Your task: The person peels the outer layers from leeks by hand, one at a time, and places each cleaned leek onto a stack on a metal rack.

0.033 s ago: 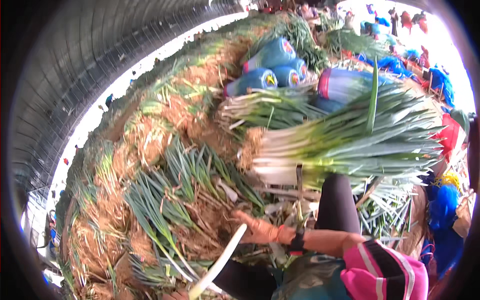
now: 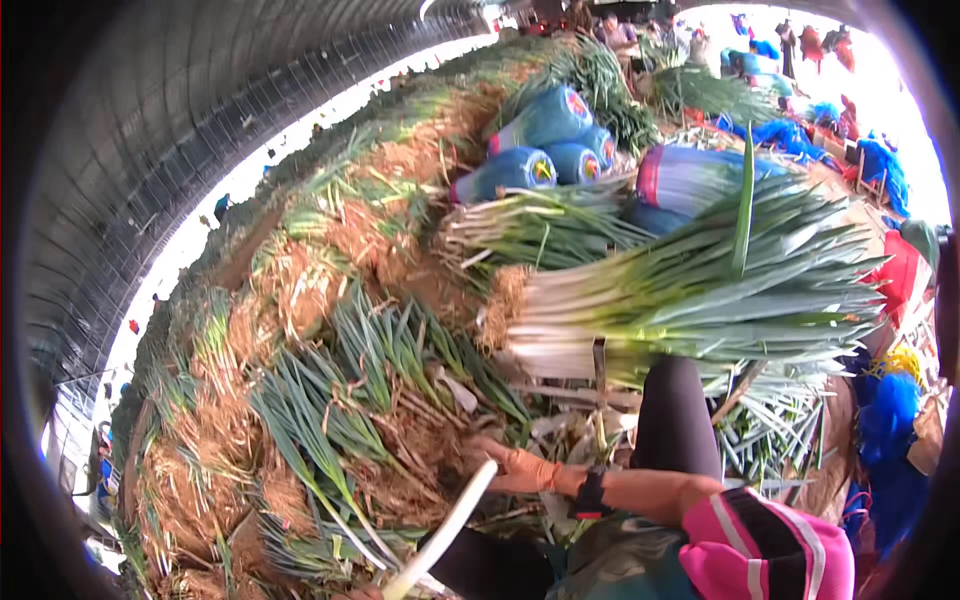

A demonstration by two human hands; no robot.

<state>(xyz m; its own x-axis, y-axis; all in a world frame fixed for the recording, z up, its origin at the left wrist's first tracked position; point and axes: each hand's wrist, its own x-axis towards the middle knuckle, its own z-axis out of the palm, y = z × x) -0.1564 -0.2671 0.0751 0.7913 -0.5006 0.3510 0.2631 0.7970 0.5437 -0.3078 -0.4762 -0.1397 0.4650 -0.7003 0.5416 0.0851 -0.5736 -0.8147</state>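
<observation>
A long, pale green onion (image 2: 440,535) slants up from the lower edge, its white end nearest my right hand. My left hand (image 2: 362,593), mostly cut off by the frame edge, is closed around the lower part. My right hand (image 2: 522,470), with a dark watch on its wrist, has its fingers stretched left past the stalk's tip, towards brown roots; they are slightly blurred. Unbundled green onions (image 2: 335,425) with soil-brown roots lie just beyond my hands. Farther right, a thick bundle of green onions (image 2: 640,305) lies with roots to the left and leaves to the right.
Blue-wrapped bundles (image 2: 545,120) lie beyond the big bundle. A thin metal upright (image 2: 599,370) stands beside my bent knee (image 2: 677,415). Cut leaves (image 2: 775,430) lie to the right, near blue netting (image 2: 888,420). A long heap (image 2: 300,250) of onions curves along the left.
The onion's white end and my right hand sit slightly lower and farther right in view. My left hand still holds the stalk.
</observation>
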